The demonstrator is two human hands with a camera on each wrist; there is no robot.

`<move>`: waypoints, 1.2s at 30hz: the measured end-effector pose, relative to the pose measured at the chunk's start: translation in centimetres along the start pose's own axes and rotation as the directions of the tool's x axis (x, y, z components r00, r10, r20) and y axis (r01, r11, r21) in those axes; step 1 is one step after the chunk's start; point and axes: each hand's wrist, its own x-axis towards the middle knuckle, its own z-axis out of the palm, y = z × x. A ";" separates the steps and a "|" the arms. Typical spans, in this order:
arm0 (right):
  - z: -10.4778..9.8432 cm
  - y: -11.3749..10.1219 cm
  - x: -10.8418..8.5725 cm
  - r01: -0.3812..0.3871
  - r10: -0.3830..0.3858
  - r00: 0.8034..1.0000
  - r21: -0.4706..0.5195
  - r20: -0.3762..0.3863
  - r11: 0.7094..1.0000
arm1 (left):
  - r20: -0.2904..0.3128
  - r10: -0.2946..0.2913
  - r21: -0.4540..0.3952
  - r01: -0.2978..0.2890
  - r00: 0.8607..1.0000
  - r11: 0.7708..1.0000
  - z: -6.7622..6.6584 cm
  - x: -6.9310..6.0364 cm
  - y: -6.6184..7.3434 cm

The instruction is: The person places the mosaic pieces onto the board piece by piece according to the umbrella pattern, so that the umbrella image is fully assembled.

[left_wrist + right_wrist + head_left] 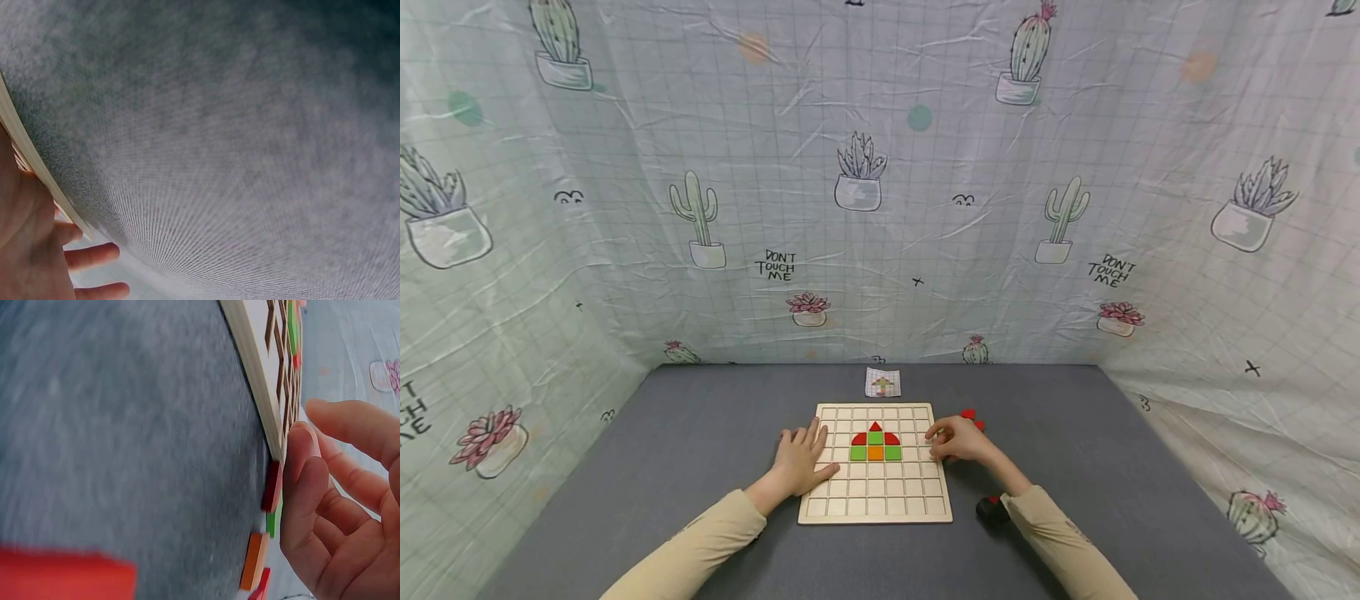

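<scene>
A pale wooden grid board [875,505] lies on the dark grey table. Near its middle sit a red triangle [876,427], a green square [876,438] between two curved red pieces, and an orange square [876,454] between two green ones. My left hand [799,458] rests spread on the board's left edge; in the left wrist view its fingers [94,256] extend past the rim. Over the right edge is my right hand [958,439], fingers bent, thumb and index finger slightly apart; the right wrist view shows no piece between them at the board [253,375].
Behind the board lies a small printed pattern card [882,383]. Red pieces [968,414] lie by my right hand, partly hidden; an orange block [254,561] lies among them. A black object [992,511] with something red sits beside the right sleeve. A cactus-print curtain surrounds the table.
</scene>
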 end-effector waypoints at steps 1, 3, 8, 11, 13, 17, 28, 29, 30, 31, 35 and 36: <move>-0.2 0.1 -0.1 0.007 -0.007 1.000 -0.004 -0.004 1.000 | 0.000 0.001 -0.001 -0.001 1.000 1.000 0.0 0.0 0.0; -0.5 0.3 -0.3 0.011 -0.011 1.000 -0.019 -0.014 1.000 | 0.001 0.002 -0.004 -0.002 1.000 1.000 0.2 0.1 0.0; -1.4 0.6 -0.6 0.004 -0.006 0.999 -0.059 -0.037 0.998 | 0.000 0.002 0.002 -0.002 1.000 1.000 0.4 0.2 0.0; -1.9 0.7 -0.5 -0.013 0.010 0.998 -0.066 -0.056 0.998 | -0.005 -0.003 0.005 0.003 1.000 1.000 0.4 0.3 -0.1; -2.1 0.7 -0.4 -0.037 0.033 0.997 -0.062 -0.069 0.997 | -0.004 -0.004 0.004 0.004 1.000 1.000 0.3 0.4 -0.1; -2.3 0.9 -0.1 -0.087 0.082 0.993 -0.062 -0.085 0.994 | 0.003 0.000 -0.004 0.000 1.000 1.000 0.3 0.4 -0.2; -1.8 1.4 0.8 -0.073 0.052 0.992 -0.187 -0.114 0.980 | -0.010 0.007 0.033 -0.007 1.000 0.999 1.2 0.6 -0.2; -1.7 1.4 0.9 -0.081 0.057 0.990 -0.198 -0.125 0.977 | -0.014 0.009 0.043 -0.008 1.000 0.999 1.4 0.7 -0.3; -1.7 1.3 1.0 -0.094 0.066 0.988 -0.208 -0.138 0.974 | -0.021 0.012 0.054 -0.011 1.000 0.998 1.8 0.8 -0.3; -1.6 1.3 1.0 -0.108 0.077 0.986 -0.216 -0.148 0.970 | -0.025 0.014 0.067 -0.012 1.000 0.998 2.1 0.9 -0.4; -1.5 1.1 1.0 -0.148 0.107 0.979 -0.236 -0.175 0.960 | -0.028 0.017 0.082 -0.015 0.999 0.997 2.5 1.0 -0.4; -1.5 1.1 0.9 -0.150 0.107 0.978 -0.245 -0.178 0.958 | -0.030 0.017 0.072 -0.015 0.999 0.997 2.4 1.0 -0.4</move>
